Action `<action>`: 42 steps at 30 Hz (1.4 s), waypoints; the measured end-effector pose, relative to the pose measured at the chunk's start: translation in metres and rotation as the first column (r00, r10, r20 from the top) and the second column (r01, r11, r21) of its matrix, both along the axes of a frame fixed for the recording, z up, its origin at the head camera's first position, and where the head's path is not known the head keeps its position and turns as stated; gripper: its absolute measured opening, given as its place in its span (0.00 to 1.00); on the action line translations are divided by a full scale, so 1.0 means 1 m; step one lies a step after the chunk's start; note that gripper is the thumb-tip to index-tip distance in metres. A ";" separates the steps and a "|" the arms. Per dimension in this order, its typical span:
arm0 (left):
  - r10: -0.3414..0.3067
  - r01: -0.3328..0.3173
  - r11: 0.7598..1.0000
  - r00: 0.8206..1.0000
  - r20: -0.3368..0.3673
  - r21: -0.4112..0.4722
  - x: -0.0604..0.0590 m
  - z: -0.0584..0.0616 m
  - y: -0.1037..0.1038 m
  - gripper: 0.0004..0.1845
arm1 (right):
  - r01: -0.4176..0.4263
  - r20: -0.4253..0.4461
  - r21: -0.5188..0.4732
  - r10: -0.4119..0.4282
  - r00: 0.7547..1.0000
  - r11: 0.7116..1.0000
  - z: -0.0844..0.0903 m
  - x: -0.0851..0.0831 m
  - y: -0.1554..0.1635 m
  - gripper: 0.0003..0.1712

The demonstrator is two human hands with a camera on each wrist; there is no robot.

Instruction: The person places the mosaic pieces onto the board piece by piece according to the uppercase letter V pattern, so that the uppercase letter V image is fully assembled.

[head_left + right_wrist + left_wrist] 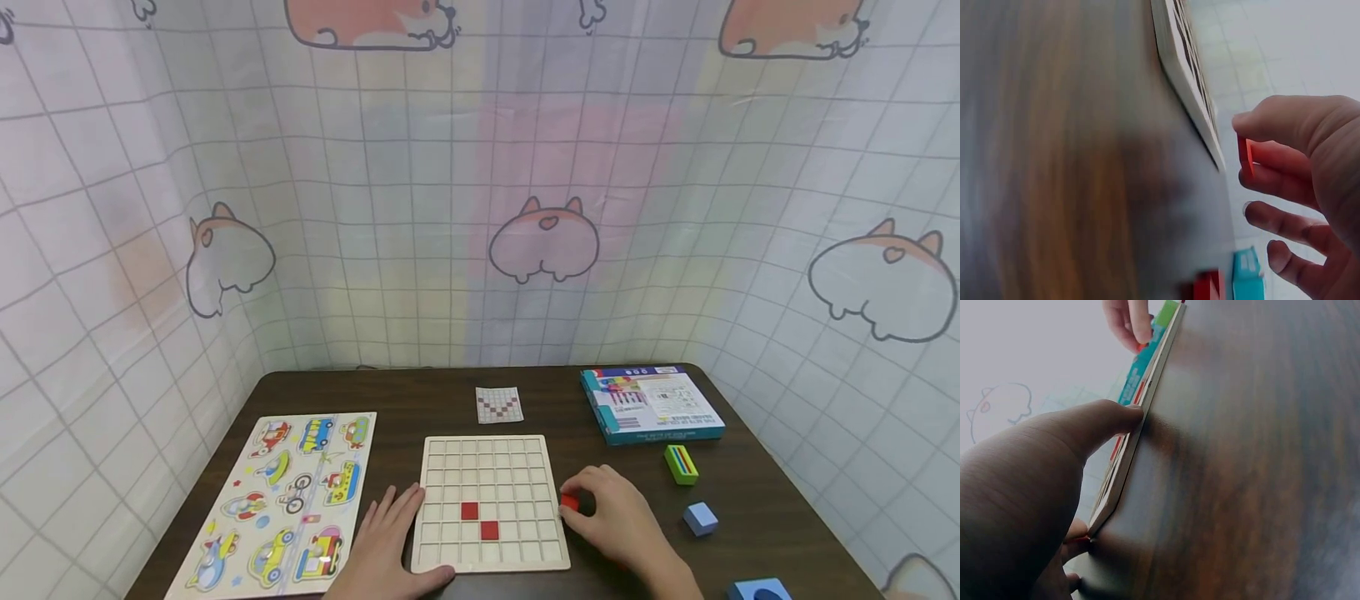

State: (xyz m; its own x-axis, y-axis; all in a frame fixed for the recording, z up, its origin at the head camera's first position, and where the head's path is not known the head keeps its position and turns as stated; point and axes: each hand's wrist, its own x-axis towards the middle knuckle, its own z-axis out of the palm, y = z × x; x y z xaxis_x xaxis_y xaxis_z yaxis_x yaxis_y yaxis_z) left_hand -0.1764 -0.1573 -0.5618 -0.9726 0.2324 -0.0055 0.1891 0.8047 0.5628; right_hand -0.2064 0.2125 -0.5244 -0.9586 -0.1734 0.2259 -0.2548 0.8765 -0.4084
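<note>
On a dark table (420, 396), the left hand (386, 542) rests with fingers spread flat, touching the left edge of a pale wooden grid board (491, 504). Two red squares (478, 521) sit in its cells. Just beside the board's right edge, the nearer right hand (618, 521) pinches a small red tile (569, 502) between thumb and fingertips, board lying to its left.
</note>
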 end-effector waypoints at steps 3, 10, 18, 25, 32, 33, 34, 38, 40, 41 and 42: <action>0.006 -0.006 1.000 1.000 0.005 -0.006 0.000 0.000 -0.001 0.69 | -0.033 0.002 0.004 0.033 0.999 0.999 0.003 -0.001 -0.009 0.11; 0.006 -0.006 1.000 1.000 0.006 -0.008 -0.001 -0.001 -0.001 0.70 | -0.098 -0.029 -0.004 0.098 0.995 0.995 0.008 -0.002 -0.026 0.13; 0.009 -0.009 1.000 1.000 0.018 -0.004 0.000 0.000 0.001 0.70 | -0.171 -0.093 -0.013 0.169 0.981 0.985 0.011 -0.005 -0.044 0.10; 0.025 -0.025 1.000 0.999 0.027 -0.018 -0.001 0.001 0.002 0.70 | -0.222 -0.123 -0.027 0.217 0.968 0.975 0.009 -0.008 -0.059 0.10; 0.021 -0.021 1.000 1.000 0.020 -0.012 -0.001 -0.001 0.001 0.70 | -0.244 -0.102 -0.037 0.239 0.966 0.969 0.006 -0.011 -0.071 0.11; 0.022 -0.021 1.000 1.000 0.022 -0.011 -0.001 -0.001 0.001 0.70 | -0.241 -0.089 -0.038 0.237 0.967 0.970 0.006 -0.012 -0.073 0.11; 0.023 -0.023 1.000 0.999 0.025 -0.010 -0.001 -0.001 0.001 0.70 | -0.238 -0.075 -0.035 0.235 0.969 0.971 0.006 -0.012 -0.074 0.11; 0.028 -0.028 1.000 0.999 0.033 -0.013 -0.002 0.000 0.001 0.70 | -0.240 -0.057 -0.034 0.238 0.970 0.970 0.004 -0.015 -0.081 0.11; 0.024 -0.023 1.000 0.999 0.028 -0.012 -0.001 0.000 0.001 0.70 | -0.249 -0.061 -0.039 0.246 0.967 0.968 0.004 -0.015 -0.084 0.11; 0.023 -0.022 1.000 0.999 0.026 -0.012 -0.001 0.000 0.001 0.70 | -0.256 -0.063 -0.042 0.253 0.965 0.966 0.003 -0.016 -0.086 0.11; 0.020 -0.020 1.000 1.000 0.023 -0.013 -0.001 -0.001 0.001 0.70 | -0.261 -0.067 -0.044 0.258 0.964 0.964 0.003 -0.016 -0.088 0.11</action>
State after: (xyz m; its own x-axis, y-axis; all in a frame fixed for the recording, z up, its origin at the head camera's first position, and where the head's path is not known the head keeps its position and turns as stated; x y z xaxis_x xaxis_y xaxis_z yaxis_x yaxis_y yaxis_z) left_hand -0.1777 -0.1568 -0.5624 -0.9767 0.2123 -0.0308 0.1596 0.8151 0.5568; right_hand -0.2224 0.1247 -0.5211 -0.8667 -0.4011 0.2967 -0.4962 0.7549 -0.4288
